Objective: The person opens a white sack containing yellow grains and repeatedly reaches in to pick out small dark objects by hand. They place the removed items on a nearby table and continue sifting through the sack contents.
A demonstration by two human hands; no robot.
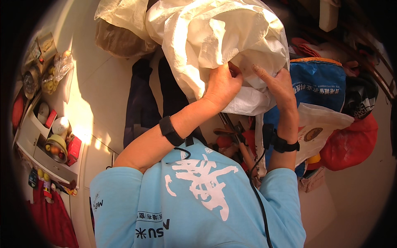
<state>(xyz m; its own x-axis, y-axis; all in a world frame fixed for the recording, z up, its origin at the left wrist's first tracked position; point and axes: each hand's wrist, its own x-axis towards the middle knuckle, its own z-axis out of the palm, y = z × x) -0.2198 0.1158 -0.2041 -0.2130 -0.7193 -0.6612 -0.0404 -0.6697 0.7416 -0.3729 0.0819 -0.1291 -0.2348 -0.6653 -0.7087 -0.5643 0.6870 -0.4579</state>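
Observation:
A large white woven plastic sack (223,37) fills the upper middle of the head view, its mouth crumpled and turned towards me. My left hand (225,82) pinches a fold at the sack's edge between thumb and fingers. Around the right side of the mouth, my right hand (280,86) holds the sack, with its thumb stretched over the inner cloth. The right fingers are mostly hidden by the material. What the sack contains cannot be seen.
A blue printed bag (322,83), a pale printed sack (322,130) and a red bundle (353,142) lie to the right. Brownish plastic (122,40) sits at upper left. On the left, a low cabinet (52,164) carries bowls and boxes. A cable (259,198) hangs from my right wrist strap.

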